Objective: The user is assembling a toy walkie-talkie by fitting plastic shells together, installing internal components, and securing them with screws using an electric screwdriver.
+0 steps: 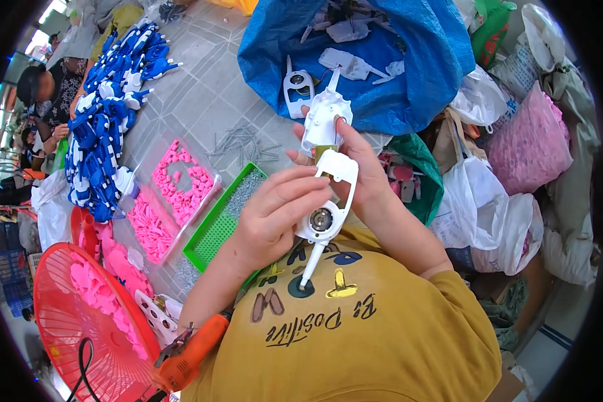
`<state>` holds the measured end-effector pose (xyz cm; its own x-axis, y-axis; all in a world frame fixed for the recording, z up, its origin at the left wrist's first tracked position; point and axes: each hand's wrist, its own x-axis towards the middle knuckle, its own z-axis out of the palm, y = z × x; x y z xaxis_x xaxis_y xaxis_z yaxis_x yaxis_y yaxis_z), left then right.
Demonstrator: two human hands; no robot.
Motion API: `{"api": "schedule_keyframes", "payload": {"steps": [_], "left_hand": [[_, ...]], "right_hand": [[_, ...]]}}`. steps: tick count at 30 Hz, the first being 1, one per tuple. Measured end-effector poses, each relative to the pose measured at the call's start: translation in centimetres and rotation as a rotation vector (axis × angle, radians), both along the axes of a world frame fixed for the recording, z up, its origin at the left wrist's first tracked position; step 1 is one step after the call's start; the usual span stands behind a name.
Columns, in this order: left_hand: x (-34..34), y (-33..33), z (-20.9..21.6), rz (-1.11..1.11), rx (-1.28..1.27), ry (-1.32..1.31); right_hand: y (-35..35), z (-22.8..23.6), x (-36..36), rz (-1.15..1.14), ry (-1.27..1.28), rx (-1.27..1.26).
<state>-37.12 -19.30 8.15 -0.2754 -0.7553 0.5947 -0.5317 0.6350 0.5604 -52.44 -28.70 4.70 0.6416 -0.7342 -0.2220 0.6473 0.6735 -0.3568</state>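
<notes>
My left hand [278,211] grips a white plastic shell half [344,167], shaped like a toy walkie-talkie. A round metal-looking speaker [321,219] sits in it, and its antenna points down toward my shirt. My right hand [360,164] is closed around a second white shell half [326,120], antenna pointing away from me. Between the halves shows a small olive-coloured piece [324,151], perhaps a circuit board, partly hidden. Just beyond my hands, another white shell with a speaker [298,92] lies at the edge of a blue sack [409,87].
Left of me stand a green tray [208,236] of small metal parts, a clear box [213,194] of pink pieces and a red basket [60,335]. An orange power tool [193,355] lies close by my left forearm. Blue-and-white toys [104,134] are heaped farther off, near another person [63,90].
</notes>
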Motion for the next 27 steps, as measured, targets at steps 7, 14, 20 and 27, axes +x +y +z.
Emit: {"api": "schedule_keyframes", "payload": {"steps": [7,14,20,27], "left_hand": [[-2.1,1.0,-1.7,0.291,0.653,0.981],[-1.4,0.4,-3.1,0.073,0.732,1.198],[-1.5,-0.3,-1.3,0.291,0.575,0.803],[-0.9,-0.7,-1.4,0.278,0.666,0.866]], "right_hand": [[-0.5,1.2,1.6,-0.102,-0.224,-0.026],[-0.6,1.8,2.6,-0.184,-0.112,-0.188],[-0.1,2.6,2.9,-0.245,-0.004,-0.470],[-0.3,2.5,2.7,-0.280,0.024,-0.664]]}}
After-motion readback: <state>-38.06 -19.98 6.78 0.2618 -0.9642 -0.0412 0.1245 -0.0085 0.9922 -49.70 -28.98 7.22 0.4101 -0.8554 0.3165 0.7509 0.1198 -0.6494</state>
